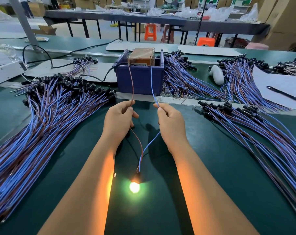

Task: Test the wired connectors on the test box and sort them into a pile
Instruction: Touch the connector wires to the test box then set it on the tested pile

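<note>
Glowing bright right down between the forearms, the small round lamp bulb in its black socket [135,185] is lit and resting on the dark green table [203,192], so in my read this wired connector is passing its test as we watch. Its two leads climb away from the socket: the left hand [118,120] pinches the thin brown wire [137,140] between thumb and fingers, the right hand [170,121] pinches the thin blue wire [149,145] the same way, and both wires run on up to the two upright metal posts of the blue plastic test box [139,78], which holds a brown tape-wrapped block. To the left lies a big fanned heap of blue-and-brown wired sockets [47,112]; to the right, a second long spread of the same wired sockets [256,133], with more bundles just behind the box. Which heap is tested and which is waiting, I cannot tell, but the amount suggests plenty left. What remains for this piece: lift it off the posts and lay it on its pile. No brand, label or readable writing shows anywhere, not even on the white paper sheet with a black pen [279,89] at far right.
</note>
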A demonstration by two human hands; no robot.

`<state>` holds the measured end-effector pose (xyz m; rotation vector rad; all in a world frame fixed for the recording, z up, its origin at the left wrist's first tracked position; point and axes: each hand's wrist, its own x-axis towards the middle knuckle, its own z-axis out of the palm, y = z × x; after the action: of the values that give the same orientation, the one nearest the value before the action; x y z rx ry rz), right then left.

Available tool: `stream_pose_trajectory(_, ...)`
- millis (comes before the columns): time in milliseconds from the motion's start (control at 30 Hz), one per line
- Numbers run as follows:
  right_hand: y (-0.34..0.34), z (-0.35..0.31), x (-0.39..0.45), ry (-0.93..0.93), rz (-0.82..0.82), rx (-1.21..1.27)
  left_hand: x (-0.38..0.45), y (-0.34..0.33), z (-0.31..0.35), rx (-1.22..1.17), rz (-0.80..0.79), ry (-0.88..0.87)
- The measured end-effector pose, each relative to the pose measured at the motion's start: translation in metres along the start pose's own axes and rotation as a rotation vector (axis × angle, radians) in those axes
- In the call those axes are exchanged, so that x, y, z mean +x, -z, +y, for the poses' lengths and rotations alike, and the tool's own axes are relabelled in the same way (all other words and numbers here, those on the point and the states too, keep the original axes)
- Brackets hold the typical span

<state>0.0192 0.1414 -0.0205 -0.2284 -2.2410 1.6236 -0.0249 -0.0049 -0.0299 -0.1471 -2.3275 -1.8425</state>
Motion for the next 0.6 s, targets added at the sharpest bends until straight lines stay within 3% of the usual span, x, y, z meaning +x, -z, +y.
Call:
stream_pose_trajectory(333, 0.0, -0.001, -0.005, 0.026, 0.015, 0.067, 0.0, 0.003, 0.004, -0.161, 0.068, 0.072)
stream_pose_trajectory(600, 0.0, -0.013, -0.025, 0.157, -0.073, 0.148, -0.021, -0.006, 0.021, -0.204, -0.09, -0.021)
